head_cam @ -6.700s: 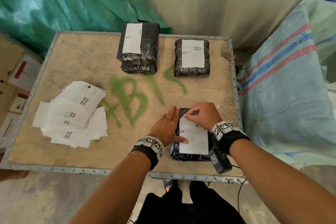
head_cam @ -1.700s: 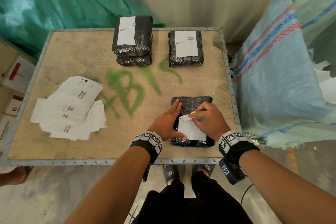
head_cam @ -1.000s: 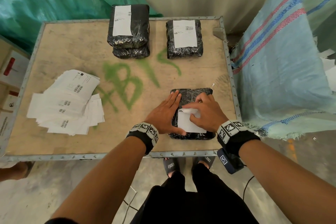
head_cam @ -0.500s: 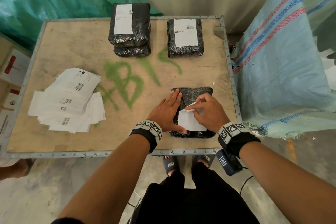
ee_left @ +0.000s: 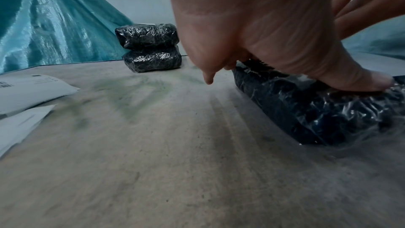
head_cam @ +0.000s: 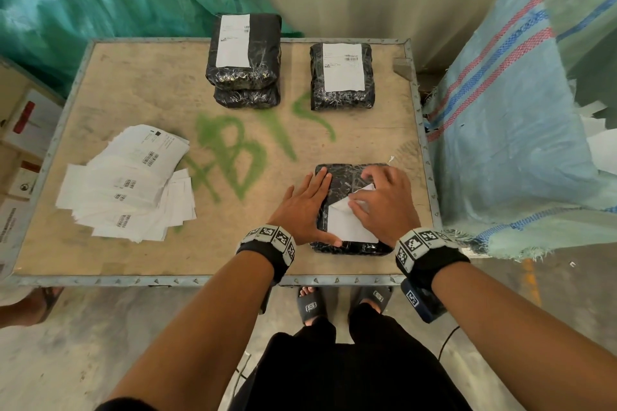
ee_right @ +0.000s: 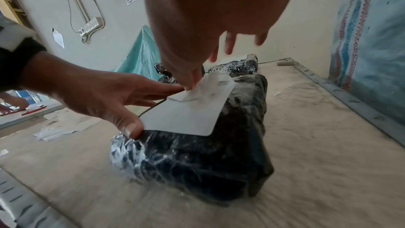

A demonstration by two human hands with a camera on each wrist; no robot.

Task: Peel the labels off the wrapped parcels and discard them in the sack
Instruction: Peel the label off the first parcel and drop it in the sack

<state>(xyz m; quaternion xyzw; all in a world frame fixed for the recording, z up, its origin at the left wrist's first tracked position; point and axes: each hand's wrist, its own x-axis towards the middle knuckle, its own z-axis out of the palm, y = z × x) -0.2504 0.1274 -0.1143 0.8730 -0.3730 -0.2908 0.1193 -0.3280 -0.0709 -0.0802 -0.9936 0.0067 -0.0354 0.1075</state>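
A black wrapped parcel (head_cam: 347, 177) lies near the table's front right corner. Its white label (head_cam: 347, 227) is partly peeled, with the far edge folded back toward me. My right hand (head_cam: 362, 202) pinches that lifted edge between thumb and fingers; the right wrist view shows the pinch on the label (ee_right: 186, 115). Flat on the parcel's left side lies my left hand (head_cam: 309, 207), fingers straight and thumb pressing the parcel (ee_left: 317, 113) near its front corner. The woven sack (head_cam: 517, 117) stands open just right of the table.
At the table's far edge sit a stack of two labelled parcels (head_cam: 243, 53) and a single labelled parcel (head_cam: 340, 77). A pile of loose labels (head_cam: 127, 183) covers the left side. The table has a metal rim (head_cam: 200, 280). Cardboard boxes (head_cam: 20, 130) stand at the left.
My right hand has peeled the label's far edge back toward me, baring more of the black wrap. The left hand has stayed pressed on the parcel.
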